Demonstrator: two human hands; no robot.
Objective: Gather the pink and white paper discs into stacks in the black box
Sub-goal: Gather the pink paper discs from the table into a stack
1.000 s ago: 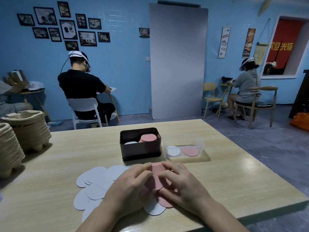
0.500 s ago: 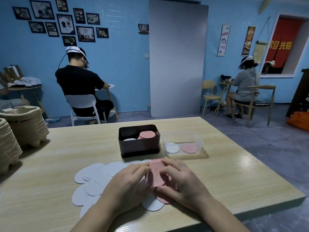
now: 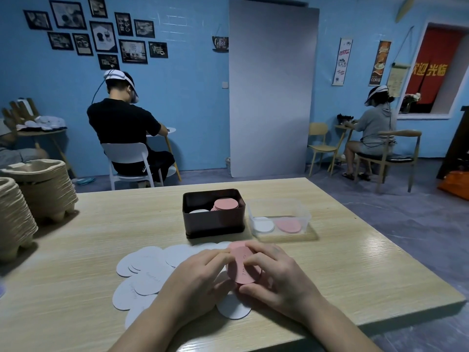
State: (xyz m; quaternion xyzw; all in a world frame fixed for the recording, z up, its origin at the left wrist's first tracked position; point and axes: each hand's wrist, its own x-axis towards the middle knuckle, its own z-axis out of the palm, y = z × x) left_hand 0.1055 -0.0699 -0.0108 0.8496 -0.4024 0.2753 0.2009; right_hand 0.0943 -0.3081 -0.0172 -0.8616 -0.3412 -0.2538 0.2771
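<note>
1. Far left: stacked brown moulded-pulp trays (image 3: 38, 196) stand at the edge of the pale wood-grain table (image 3: 355, 262), well apart from the work area. They appear to play no part in the task.

2. Left of centre: flat round white paper discs (image 3: 147, 273) lie fanned and overlapping on the table, not yet gathered.

3. The left hand (image 3: 195, 278) has its fingers curled in, with the fingertips against the left edge of a small bundle of round pink paper discs (image 3: 242, 266). It probably braces there so that the edges square up.

4. Behind the hands stands the rectangular black box (image 3: 215, 224), close enough for a short reach. Inside, a low white stack (image 3: 199, 211) sits left of a taller pink stack (image 3: 225, 204), so the colours are kept separate.

5. The pink bundle is tilted up off the table, just in front of the box.

6. The right hand (image 3: 276, 278) closes on the bundle, with fingers over the top edge and thumb beneath.

7. Right: a clear rectangular plastic container (image 3: 279, 208) holds one white disc and one pink disc side by side.
</note>
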